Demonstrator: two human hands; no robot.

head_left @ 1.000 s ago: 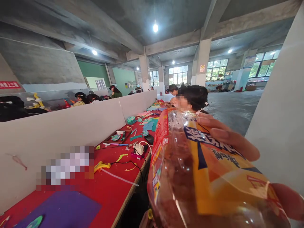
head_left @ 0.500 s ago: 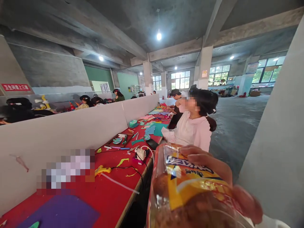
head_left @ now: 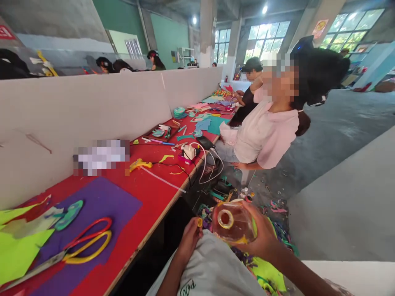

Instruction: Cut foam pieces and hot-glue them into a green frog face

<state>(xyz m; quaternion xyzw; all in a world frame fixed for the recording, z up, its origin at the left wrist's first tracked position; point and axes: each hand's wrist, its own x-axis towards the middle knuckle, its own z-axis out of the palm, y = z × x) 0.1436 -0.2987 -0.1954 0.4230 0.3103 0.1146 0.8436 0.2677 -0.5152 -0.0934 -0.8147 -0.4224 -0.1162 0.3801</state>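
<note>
My right hand (head_left: 262, 242) grips an open plastic drink bottle (head_left: 232, 222) low over my lap, its mouth turned toward me. My left hand (head_left: 189, 238) rests on my lap beside it and pinches the small yellow bottle cap (head_left: 200, 222). To my left, the red table (head_left: 148, 193) carries a purple foam sheet (head_left: 101, 205) with red and yellow scissors (head_left: 83, 244) on it, and green paper (head_left: 18, 246) at its near end.
A white partition (head_left: 92, 107) runs along the table's far side. A yellow glue gun (head_left: 139, 165), cables and a phone (head_left: 205, 142) lie farther along. A person in a pink top (head_left: 265, 135) sits close on the right. Foam scraps (head_left: 271, 279) litter the floor.
The bottle has come down from right in front of my face to my lap. My view has tipped downward, bringing the scissors, purple sheet and my left hand into sight.
</note>
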